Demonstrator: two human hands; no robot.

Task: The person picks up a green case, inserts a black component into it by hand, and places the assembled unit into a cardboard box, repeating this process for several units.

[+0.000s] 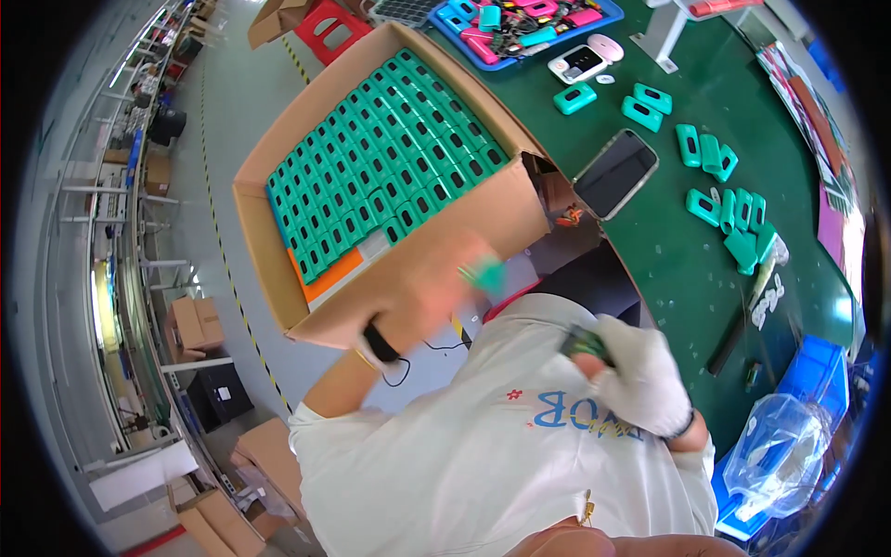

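The blurred left hand [444,283] is pinching a green casing [486,275] just beside the cardboard box [464,232]; the gloved right hand [640,376] is gripping a small green part [583,343] against the chest, steadying it.

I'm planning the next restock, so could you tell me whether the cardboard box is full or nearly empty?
Nearly full: the box holds tight rows of green cases, with only a small orange gap at one corner.

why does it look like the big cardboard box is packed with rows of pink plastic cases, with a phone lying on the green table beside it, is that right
Not quite: the head view shows the cases in the cardboard box are teal green, not pink. They do sit in packed rows, and a phone does lie on the green table beside the box.
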